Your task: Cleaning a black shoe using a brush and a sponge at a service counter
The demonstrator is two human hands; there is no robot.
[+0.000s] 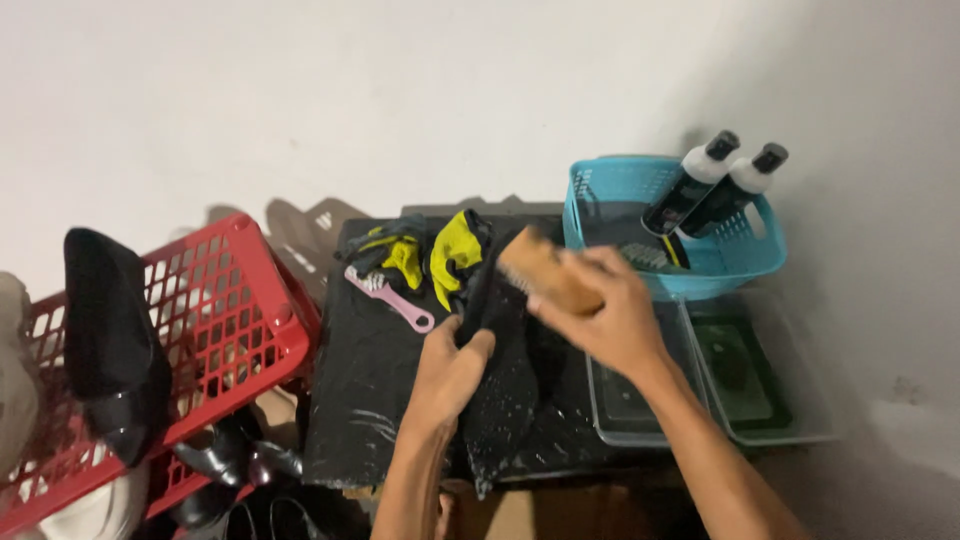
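My left hand (pixel 448 368) grips a black, glittery shoe (pixel 500 390) that lies on a black mat (pixel 365 390). My right hand (pixel 600 310) holds a wooden brush (pixel 540 268) pressed against the upper end of the shoe. The shoe's top edge is partly hidden behind the brush and my fingers.
A pink-handled small brush (pixel 392 296) and yellow-and-black gloves (pixel 430 252) lie at the back of the mat. A blue basket (pixel 610 200) holds two dark bottles (pixel 712 188). Two clear trays (pixel 760 375) sit to the right. A red crate (pixel 215 315) with black shoes (pixel 115 340) stands left.
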